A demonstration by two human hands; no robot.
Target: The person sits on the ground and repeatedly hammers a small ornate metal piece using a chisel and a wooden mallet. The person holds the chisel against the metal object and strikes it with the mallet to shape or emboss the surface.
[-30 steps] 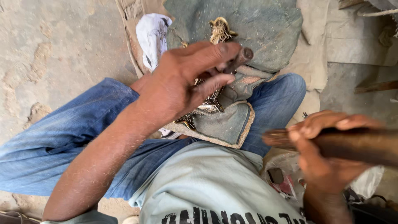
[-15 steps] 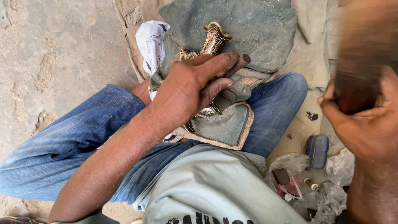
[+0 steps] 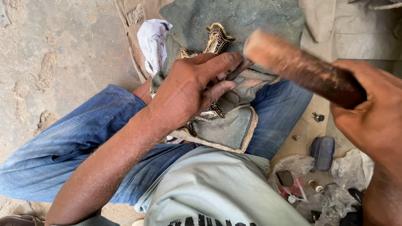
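My left hand (image 3: 190, 90) lies flat on the ornate gold-and-black metal piece (image 3: 215, 39), fingers pinching a thin dark metal punch (image 3: 238, 70) w/ its tip under them. Right hand (image 3: 372, 117) is wrapped round a reddish-brown wooden-handled mallet (image 3: 301, 69) (blurred), just right of the punch, over a worn grey-green cloth pad (image 3: 228, 129) on my lap.

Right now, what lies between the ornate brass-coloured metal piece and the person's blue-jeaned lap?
In the head view, a folded grey-green cloth pad lies under the ornate metal piece, separating it from the jeans; the left hand presses on top.
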